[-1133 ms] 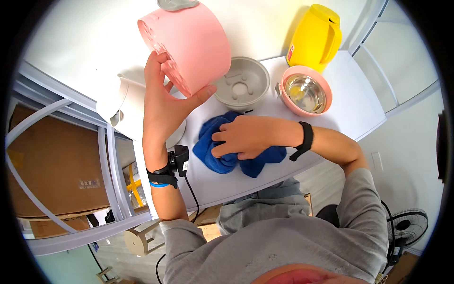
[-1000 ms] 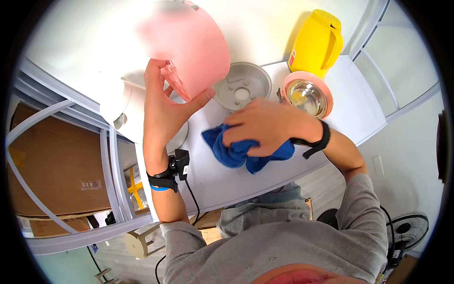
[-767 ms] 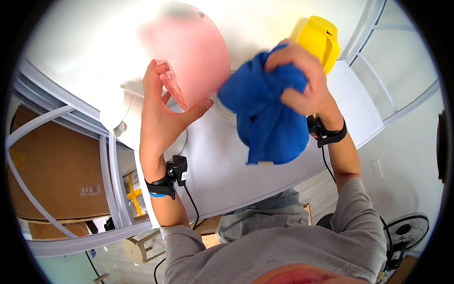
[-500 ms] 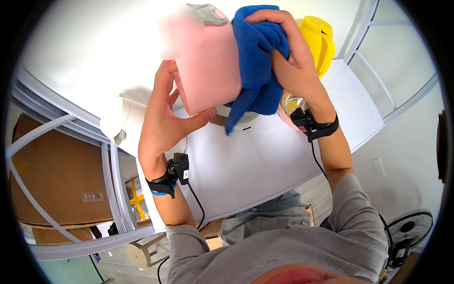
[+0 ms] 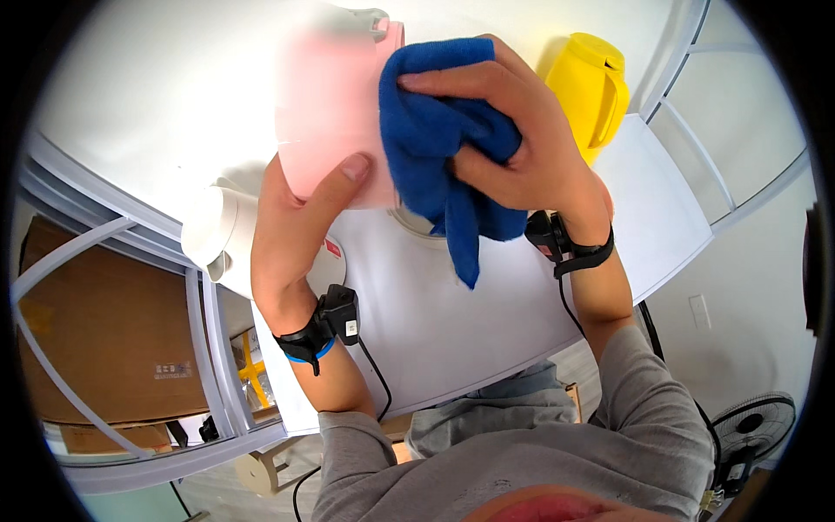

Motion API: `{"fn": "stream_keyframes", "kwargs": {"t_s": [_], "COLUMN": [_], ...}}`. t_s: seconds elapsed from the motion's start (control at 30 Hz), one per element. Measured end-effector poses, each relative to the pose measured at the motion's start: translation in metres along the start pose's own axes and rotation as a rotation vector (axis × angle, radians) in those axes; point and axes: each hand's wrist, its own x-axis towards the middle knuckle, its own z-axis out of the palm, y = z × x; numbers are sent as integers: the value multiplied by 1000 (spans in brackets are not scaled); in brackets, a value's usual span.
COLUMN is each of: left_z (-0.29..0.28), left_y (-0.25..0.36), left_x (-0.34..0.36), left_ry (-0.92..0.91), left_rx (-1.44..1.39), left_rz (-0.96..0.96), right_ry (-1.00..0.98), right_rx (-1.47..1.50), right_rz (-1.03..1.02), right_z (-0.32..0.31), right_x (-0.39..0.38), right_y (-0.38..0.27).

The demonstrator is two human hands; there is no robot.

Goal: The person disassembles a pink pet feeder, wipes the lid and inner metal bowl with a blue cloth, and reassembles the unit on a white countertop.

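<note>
My left hand (image 5: 300,217) grips a pink container with a grey latch (image 5: 335,113) from below, its thumb lying along the near side. The container is raised over the table, and its upper left part is blurred. Bunched in my right hand (image 5: 531,148) is a blue cloth (image 5: 444,148), which presses against the container's right side. One corner of the cloth hangs down. Behind my right hand stands a yellow jug (image 5: 587,91) with a handle. A white jug-like vessel (image 5: 230,230) is beside my left wrist.
A round pale rim (image 5: 413,224) shows on the white table (image 5: 452,322) below the cloth, mostly covered. Black cables (image 5: 376,374) run from both wrist straps. Left of the table is a rack with a large cardboard box (image 5: 104,331); a black fan (image 5: 748,426) stands at lower right.
The pink container has moved left and turned in my left hand. My right hand and the blue cloth have shifted left and slightly down with it, and the thumb now lies on the container's side.
</note>
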Motion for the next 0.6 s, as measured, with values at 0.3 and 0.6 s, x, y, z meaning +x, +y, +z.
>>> {"fn": "stream_keyframes", "kwargs": {"t_s": [0.3,0.6], "left_z": [1,-5], "left_y": [6,2], "left_x": [9,2], "left_ry": [29,-53], "left_rx": [76,340], "left_rz": [-52,90], "right_ry": [-48,106], "right_rx": [38,-140], "right_rz": [-3,36], "right_z": [15,9], "right_x": [-5,-6], "right_y": [10,23]}}
